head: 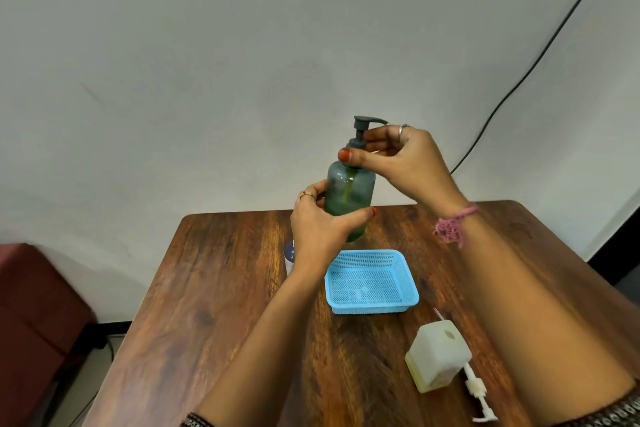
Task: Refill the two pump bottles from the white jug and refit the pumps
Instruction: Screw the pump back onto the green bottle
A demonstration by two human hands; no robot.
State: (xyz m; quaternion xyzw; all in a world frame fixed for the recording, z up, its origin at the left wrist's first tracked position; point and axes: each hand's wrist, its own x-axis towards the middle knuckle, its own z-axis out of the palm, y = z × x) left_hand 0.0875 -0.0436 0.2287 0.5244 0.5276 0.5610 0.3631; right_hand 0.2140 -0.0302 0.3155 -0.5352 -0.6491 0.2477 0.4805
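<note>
Nearest the camera: white pump (476,388) lying flat on the tabletop (221,288), tube end tucked behind the white jug (437,355), nozzle end toward the near edge.
White jug: upright, cap off, mouth open, at the near right of the tabletop, well apart from both hands.
Blue basket (372,282): mesh tray between the jug and the raised bottle, seemingly with nothing in it.
Green pump bottle (349,199): held up above the far part of the tabletop, long axis close to vertical, green liquid visible low inside, dip tube running down the middle.
Left hand (320,225): grip wrapped around the bottle's lower body, thumb across the front, holding it steady.
Right hand (403,158): grip pinched on the dark pump (362,135) at its collar, thumb in front, fingers behind, directly above the left hand.
Relation that matters: collar sits straight above the bottle neck, on the same vertical axis, so any turning is around that axis; the right hand is the one on it.
Step in hand, as I judge it: screwing the dark pump home, or loosening it; I cannot tell which.
Second bottle (289,255): pale, mostly hidden behind the left wrist, standing on the tabletop without a pump.
Still to do, likely: that bottle and the white pump.
</note>
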